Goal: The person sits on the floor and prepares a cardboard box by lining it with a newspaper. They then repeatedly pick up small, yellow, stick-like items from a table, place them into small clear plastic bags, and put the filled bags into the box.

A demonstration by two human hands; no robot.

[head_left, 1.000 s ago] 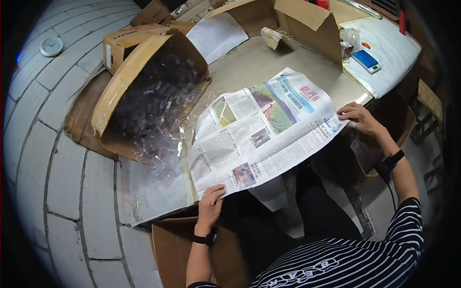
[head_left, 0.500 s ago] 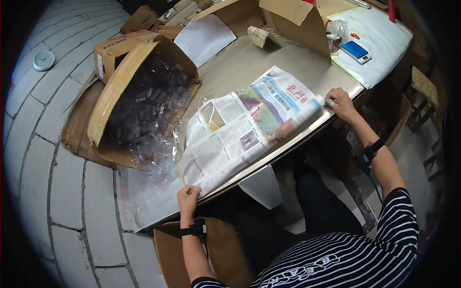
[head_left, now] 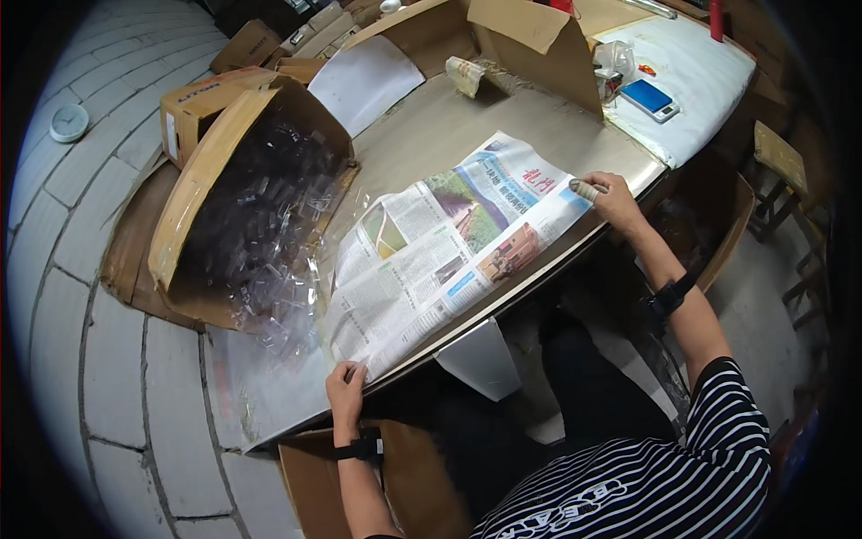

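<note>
A printed newspaper (head_left: 422, 256) with colour pictures lies on the worktable, slanting along its near edge. My left hand (head_left: 346, 392) pinches its near left corner at the table's edge. At the other end, my right hand (head_left: 614, 205) grips the right corner, and a wrapping shows around one of its fingers. The strip along the near side looks turned over onto the sheet between my hands. Just left of the paper, many small clear plastic pieces (head_left: 292, 296) spill out of a tipped cardboard box (head_left: 193, 184).
On a white cover (head_left: 696, 81) at the far right sits a small blue-topped scale (head_left: 648, 97). Cardboard flaps (head_left: 539, 54) stand at the back, near a white sheet (head_left: 366, 85). Below the table are an open carton (head_left: 413, 458) and a wooden stool (head_left: 779, 162).
My right hand has moved inward to the left, bringing the newspaper's near right edge over the sheet. My left hand keeps its hold at the corner. The whole view has shifted slightly.
</note>
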